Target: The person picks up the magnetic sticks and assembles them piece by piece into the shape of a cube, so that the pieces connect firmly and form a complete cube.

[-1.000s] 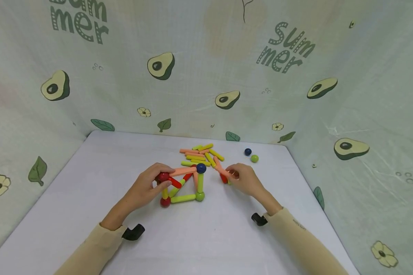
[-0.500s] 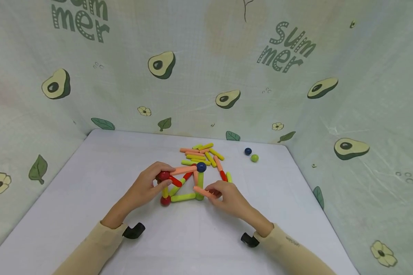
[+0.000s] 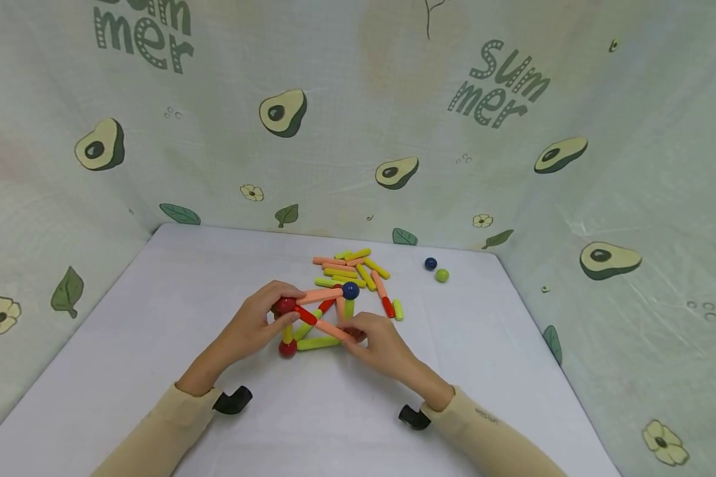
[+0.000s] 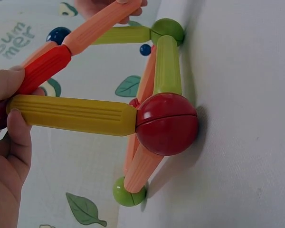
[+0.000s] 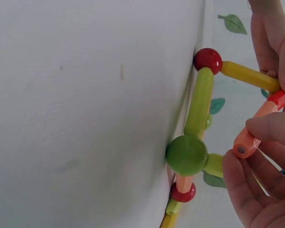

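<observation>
A frame of magnetic building rods and balls stands on the table. My left hand (image 3: 265, 315) grips its upper red ball (image 3: 286, 305), with the thumb by a short red rod (image 4: 45, 69). In my right hand (image 3: 383, 343), thumb and fingers pinch a peach rod (image 3: 333, 329); its far end meets the red rod's free end, and its near end shows a grey metal dot in the right wrist view. A yellow rod (image 4: 76, 114) runs from the held ball down to a lower red ball (image 4: 167, 124). A blue ball (image 3: 351, 291) tops another corner, above a green ball (image 5: 186, 155).
Behind the frame lies a loose pile of yellow, peach and green rods (image 3: 340, 272). A joined peach and red rod (image 3: 383, 295) and a short green rod (image 3: 398, 309) lie right of it. A loose blue ball (image 3: 431, 264) and green ball (image 3: 442, 275) sit at the back right.
My right hand has carried the peach rod leftward and toward me from beside the loose rods, and the rod now touches the red rod. The left hand has stayed on the red ball.
</observation>
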A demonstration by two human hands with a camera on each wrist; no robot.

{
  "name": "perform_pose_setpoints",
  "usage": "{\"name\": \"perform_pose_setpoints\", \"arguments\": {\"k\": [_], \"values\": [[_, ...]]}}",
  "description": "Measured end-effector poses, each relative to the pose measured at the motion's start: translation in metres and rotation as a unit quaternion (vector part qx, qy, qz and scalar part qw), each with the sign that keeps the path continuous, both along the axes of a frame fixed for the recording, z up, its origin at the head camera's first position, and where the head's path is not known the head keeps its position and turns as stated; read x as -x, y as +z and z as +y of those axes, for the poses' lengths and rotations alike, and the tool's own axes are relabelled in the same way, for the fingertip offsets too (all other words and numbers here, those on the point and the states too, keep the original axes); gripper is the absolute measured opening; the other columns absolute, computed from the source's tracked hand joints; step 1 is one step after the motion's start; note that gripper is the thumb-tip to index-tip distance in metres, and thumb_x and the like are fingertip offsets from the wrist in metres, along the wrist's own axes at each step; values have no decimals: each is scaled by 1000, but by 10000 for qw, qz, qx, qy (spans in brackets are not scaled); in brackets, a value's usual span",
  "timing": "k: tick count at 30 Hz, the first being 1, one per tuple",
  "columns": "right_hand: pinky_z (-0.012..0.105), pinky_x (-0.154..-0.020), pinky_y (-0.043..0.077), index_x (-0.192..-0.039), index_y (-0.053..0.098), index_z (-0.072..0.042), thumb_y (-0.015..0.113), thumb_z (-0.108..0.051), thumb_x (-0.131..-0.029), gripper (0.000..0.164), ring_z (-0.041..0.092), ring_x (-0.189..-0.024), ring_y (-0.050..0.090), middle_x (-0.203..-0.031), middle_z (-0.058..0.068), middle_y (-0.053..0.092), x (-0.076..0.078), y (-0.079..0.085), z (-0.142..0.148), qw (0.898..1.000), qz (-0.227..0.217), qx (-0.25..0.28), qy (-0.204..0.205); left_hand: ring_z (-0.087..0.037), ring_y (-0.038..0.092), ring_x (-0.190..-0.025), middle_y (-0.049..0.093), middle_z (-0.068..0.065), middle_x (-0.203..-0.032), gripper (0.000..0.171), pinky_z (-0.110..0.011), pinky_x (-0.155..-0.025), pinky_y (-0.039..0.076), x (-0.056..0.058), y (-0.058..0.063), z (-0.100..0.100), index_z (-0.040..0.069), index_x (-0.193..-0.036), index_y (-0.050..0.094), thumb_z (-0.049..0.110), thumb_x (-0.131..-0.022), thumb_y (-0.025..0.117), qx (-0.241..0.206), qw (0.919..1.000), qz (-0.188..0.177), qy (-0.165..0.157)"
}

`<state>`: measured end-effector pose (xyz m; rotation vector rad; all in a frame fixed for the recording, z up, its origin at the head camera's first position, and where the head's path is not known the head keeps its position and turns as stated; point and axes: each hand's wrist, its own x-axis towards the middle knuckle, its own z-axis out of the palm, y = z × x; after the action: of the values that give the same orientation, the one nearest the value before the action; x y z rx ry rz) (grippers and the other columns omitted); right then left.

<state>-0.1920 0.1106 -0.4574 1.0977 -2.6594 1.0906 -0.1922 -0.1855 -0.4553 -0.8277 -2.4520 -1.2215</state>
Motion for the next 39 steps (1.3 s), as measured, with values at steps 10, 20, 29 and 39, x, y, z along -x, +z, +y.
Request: {"name": "perform_pose_setpoints", "arguments": {"k": [10,20,29,39], "values": [[24,-72,59,-117,80,-11,87,-8,-89,29,11,-85,71,-103,-2,79,2,-5,-7,9960,718,-453,-275,-12,59,-96,66,0,-128,46,-27,-78,59,-1,1,1,16,-134,66,4,-93,82,-34,10000,49,-28],[22,-80,58,-115,79,-14,88,-11,-88,29,9,-83,67,-100,-3,79,5,-5,-20,9868,1168,-1050,-400,-12,61,-100,68,0,-129,50,-22,-78,58,-5,4,1,18,-131,70,1,-87,86,110,9994,322,40],[22,-79,58,-114,79,-12,88,-9,-88,28,9,-80,65,-96,-2,78,8,-5,-24,9835,1281,-1192,-448,-12,63,-103,68,1,-129,48,-22,-79,59,-4,4,1,19,-131,72,6,-87,88,136,9988,475,51],[20,-77,57,-111,79,-12,90,-11,-86,27,10,-78,65,-91,-2,77,10,-8,-26,9789,1611,-1165,-469,-13,64,-106,68,2,-129,50,-21,-78,58,-4,3,3,19,-129,73,4,-85,89,108,9974,716,61]]}}
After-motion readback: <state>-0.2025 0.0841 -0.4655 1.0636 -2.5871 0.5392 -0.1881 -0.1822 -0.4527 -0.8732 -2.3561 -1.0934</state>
